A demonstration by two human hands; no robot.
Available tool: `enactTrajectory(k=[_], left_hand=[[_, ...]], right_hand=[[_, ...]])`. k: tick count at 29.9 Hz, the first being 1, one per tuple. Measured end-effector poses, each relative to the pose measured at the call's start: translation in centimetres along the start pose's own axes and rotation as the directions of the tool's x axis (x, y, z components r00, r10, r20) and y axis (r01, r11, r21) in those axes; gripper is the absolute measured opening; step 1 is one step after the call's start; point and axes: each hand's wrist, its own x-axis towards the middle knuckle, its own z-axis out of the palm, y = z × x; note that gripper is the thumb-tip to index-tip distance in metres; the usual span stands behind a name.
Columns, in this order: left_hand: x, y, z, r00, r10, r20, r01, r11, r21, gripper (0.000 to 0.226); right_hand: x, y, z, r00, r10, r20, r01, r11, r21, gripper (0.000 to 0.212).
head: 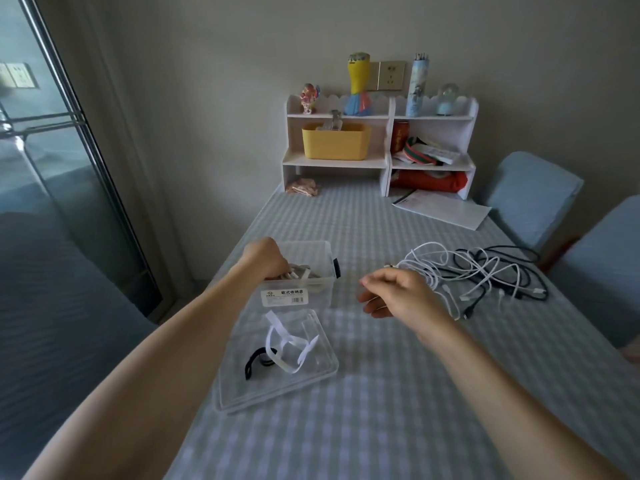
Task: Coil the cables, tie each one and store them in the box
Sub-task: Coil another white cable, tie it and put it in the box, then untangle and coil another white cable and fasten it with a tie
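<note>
Checked blue-and-white cloth covers the table (398,393) where the person is working. Nearest to them lies a clear lid (242,386), flat on the cloth. On it rest some white ties (289,344) and one black tie (258,360), touching each other.

Just past the lid stands the clear box (311,289) with a white label on its front. The left hand (265,259) reaches down into the box, its fingers curled round a white cable (301,273) inside. The right hand (398,294) hangs above the cloth beside the box, with fingers bent softly and nothing in it.

Right behind that hand sits a messy pile of white cables (446,268) and black cables (512,271), all tangled together and not coiled.

Farther back a white sheet of paper (446,207) lies on the cloth. Against the wall stands a white shelf (381,161) holding a yellow tub (334,142), toys and a red can (399,135).
</note>
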Motion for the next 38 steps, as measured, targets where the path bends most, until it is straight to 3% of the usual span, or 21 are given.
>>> enactTrajectory(k=[4,8,12,15,19,21,24,27,30,34,36,38], left_hand=[[-0.5,0.3,0.0,0.999,0.028,-0.018,-0.026,0.994,0.105,0.031],[-4.3,0.6,-1.1,0.961,0.108,-0.256,-0.137,0.986,-0.098,0.013],[-10.0,1.8,-1.0,0.881,0.3,-0.367,-0.428,0.836,-0.343,0.012],[-13.2,3.3,0.4,0.854,0.395,-0.338,-0.513,0.748,-0.421,0.013],[-14.0,7.2,3.9,0.828,0.479,-0.291,-0.56,0.712,-0.424,0.007],[-13.6,9.3,5.7,0.816,0.518,-0.255,-0.577,0.718,-0.388,0.005],[-12.2,11.6,8.3,0.799,0.566,-0.204,-0.601,0.732,-0.32,0.019],[-10.9,12.3,9.9,0.785,0.58,-0.219,-0.62,0.733,-0.279,0.031],[-10.3,12.7,11.3,0.785,0.551,-0.283,-0.616,0.745,-0.258,0.023],[-12.0,13.0,11.6,0.789,0.451,-0.417,-0.609,0.658,-0.442,0.008],[-13.1,12.9,10.8,0.814,0.428,-0.393,-0.581,0.601,-0.549,0.008],[-14.2,12.2,10.2,0.823,0.451,-0.347,-0.561,0.544,-0.624,0.018]], right_hand=[[-0.3,0.8,-0.5,1.0,0.01,-0.006,-0.01,1.0,-0.015,0.011],[-1.3,1.7,-1.5,0.999,-0.01,-0.036,0.01,1.0,-0.001,0.01],[-2.5,2.9,-2.6,0.997,-0.025,-0.077,0.028,0.999,0.034,0.009],[-3.6,3.9,-4.0,0.993,-0.042,-0.111,0.045,0.999,0.022,0.008],[-5.2,6.0,-7.1,0.968,-0.088,-0.234,0.073,0.995,-0.071,0.017],[-5.5,7.1,-8.5,0.938,-0.139,-0.317,0.089,0.982,-0.167,0.017],[-5.8,8.6,-9.8,0.888,-0.266,-0.374,0.122,0.922,-0.367,0.009],[-6.1,9.5,-9.4,0.878,-0.315,-0.36,0.128,0.88,-0.457,0.017],[-5.6,10.0,-9.7,0.869,-0.357,-0.341,0.165,0.861,-0.481,0.017],[-5.5,10.1,-9.7,0.885,-0.417,-0.206,0.224,0.771,-0.596,0.042],[-5.4,10.1,-9.6,0.881,-0.457,-0.124,0.285,0.72,-0.632,0.052],[-5.0,10.2,-9.3,0.865,-0.489,-0.11,0.326,0.714,-0.619,0.045]])
